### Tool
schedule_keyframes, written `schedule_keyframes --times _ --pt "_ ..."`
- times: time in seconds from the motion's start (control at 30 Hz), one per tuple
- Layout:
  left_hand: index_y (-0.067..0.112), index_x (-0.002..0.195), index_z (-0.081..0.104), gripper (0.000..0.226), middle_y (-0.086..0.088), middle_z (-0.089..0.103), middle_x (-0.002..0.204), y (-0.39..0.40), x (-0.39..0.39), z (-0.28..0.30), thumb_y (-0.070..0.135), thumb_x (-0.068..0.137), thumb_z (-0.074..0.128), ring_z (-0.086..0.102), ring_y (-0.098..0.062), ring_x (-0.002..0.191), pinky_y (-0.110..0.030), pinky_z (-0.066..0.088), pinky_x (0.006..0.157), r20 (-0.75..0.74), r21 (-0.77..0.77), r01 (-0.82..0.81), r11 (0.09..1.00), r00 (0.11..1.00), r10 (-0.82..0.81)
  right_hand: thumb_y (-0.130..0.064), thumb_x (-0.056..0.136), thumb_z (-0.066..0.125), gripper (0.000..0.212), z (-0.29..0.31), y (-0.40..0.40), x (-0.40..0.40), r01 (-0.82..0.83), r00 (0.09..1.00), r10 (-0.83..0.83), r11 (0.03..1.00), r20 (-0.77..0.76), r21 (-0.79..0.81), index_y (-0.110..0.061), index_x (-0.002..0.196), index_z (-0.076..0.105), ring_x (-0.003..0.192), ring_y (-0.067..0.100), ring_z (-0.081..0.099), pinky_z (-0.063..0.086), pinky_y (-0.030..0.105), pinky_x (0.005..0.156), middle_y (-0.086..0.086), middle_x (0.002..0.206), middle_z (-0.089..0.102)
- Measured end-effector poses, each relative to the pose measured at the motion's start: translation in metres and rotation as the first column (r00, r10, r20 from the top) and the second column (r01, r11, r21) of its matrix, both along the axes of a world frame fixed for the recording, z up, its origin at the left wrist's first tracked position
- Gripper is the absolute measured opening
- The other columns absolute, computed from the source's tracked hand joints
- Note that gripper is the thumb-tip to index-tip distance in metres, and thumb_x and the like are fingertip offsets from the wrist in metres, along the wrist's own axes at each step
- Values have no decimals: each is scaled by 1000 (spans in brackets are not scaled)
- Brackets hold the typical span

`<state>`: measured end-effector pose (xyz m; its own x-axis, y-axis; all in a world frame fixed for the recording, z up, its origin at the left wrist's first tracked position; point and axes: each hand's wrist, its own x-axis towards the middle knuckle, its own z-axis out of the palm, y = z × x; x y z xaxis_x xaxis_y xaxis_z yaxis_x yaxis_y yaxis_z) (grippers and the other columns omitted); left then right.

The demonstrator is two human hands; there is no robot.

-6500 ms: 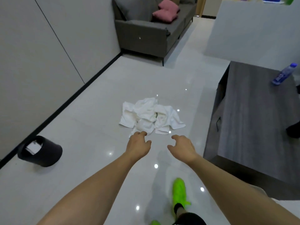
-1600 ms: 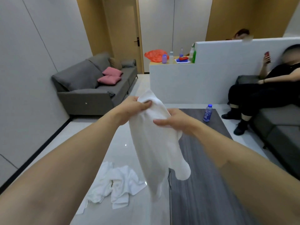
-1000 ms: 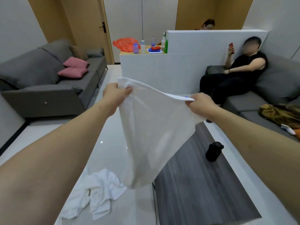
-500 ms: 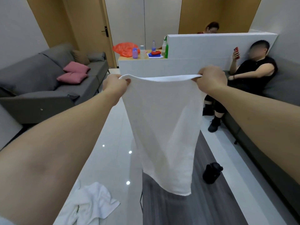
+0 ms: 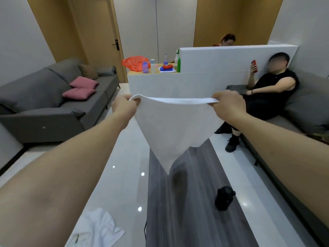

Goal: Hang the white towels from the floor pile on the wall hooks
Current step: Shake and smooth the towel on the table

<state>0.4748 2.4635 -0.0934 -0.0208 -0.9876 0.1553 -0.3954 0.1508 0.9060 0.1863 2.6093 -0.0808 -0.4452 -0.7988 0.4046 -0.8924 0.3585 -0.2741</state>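
My left hand (image 5: 124, 105) and right hand (image 5: 227, 105) each pinch a top corner of the white cloth towel (image 5: 173, 129), stretched mid-frame. Remaining white towel pile (image 5: 97, 229) lies on the floor, lower left.

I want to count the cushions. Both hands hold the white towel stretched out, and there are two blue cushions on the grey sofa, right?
Not quite: the head view shows the two cushions are pink. The rest holds.

The glossy pale floor (image 5: 124, 175) carries a heap of white towels (image 5: 97, 229) at the lower left. Beside it stands a dark wood-grain bench (image 5: 178, 220), with a black bottle (image 5: 224, 198) lying near its right edge.
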Motion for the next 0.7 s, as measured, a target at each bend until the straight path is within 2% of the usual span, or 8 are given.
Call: schedule_keyframes --times 0.07,0.17,0.27,0.33,0.43,0.57,0.6,0.7 --pt "17 71 71 20 -6 64 77 19 0 -30 26 87 63 57 -22 72 -37 53 68 28 48 0 999 1000 -2 -32 96 57 17 -31 12 2 0 999 -3 998 47 57 -24 95 72 74 24 55 34 29 57 -1 78 60" --pt "20 73 72 18 -2 64 77 46 7 -82 23 88 63 56 -21 73 -26 42 56 78 139 13 990 997 -24 -33 94 57 18 -84 32 10 -23 996 11 988 84 150 -22 91 72 79 27 58 37 31 61 2 81 62" --pt "24 83 72 13 -1 68 87 76 18 -136 20 91 62 60 -20 81 -25 43 60 153 227 28 974 986 -64 -29 92 56 19 -135 57 25 -42 992 8 965 129 261 -27 100 73 90 30 61 42 31 68 5 97 68" --pt "22 85 72 13 -1 67 84 100 28 -170 19 92 61 60 -19 78 -24 42 61 217 290 52 956 969 -119 -24 90 55 24 -169 78 38 -65 986 8 939 169 338 -30 105 72 90 28 61 43 30 69 4 102 70" --pt "14 85 75 15 -5 68 82 137 48 -224 18 92 63 57 -18 73 -22 42 56 314 440 118 890 909 -275 -19 88 54 27 -221 120 60 -101 978 5 886 209 453 -29 105 73 86 27 63 44 29 67 3 100 72" --pt "12 96 77 17 -7 72 95 192 84 -295 22 92 63 63 -22 89 -23 45 70 396 612 161 774 785 -476 -17 88 58 18 -283 185 96 -158 949 -43 796 314 585 -19 96 74 67 16 55 40 25 51 -3 81 65" --pt "11 98 76 19 -8 72 97 206 93 -310 23 92 63 64 -22 92 -24 46 74 406 636 167 754 758 -510 -19 89 60 16 -296 200 105 -169 943 -55 773 329 611 -19 96 74 67 15 57 41 24 52 -3 82 66" --pt "7 98 75 22 -9 71 94 247 118 -347 25 92 64 63 -21 87 -24 47 75 398 700 173 692 710 -581 -26 91 63 17 -335 242 131 -180 935 -98 698 341 694 -20 102 74 83 20 67 54 29 70 1 98 73"
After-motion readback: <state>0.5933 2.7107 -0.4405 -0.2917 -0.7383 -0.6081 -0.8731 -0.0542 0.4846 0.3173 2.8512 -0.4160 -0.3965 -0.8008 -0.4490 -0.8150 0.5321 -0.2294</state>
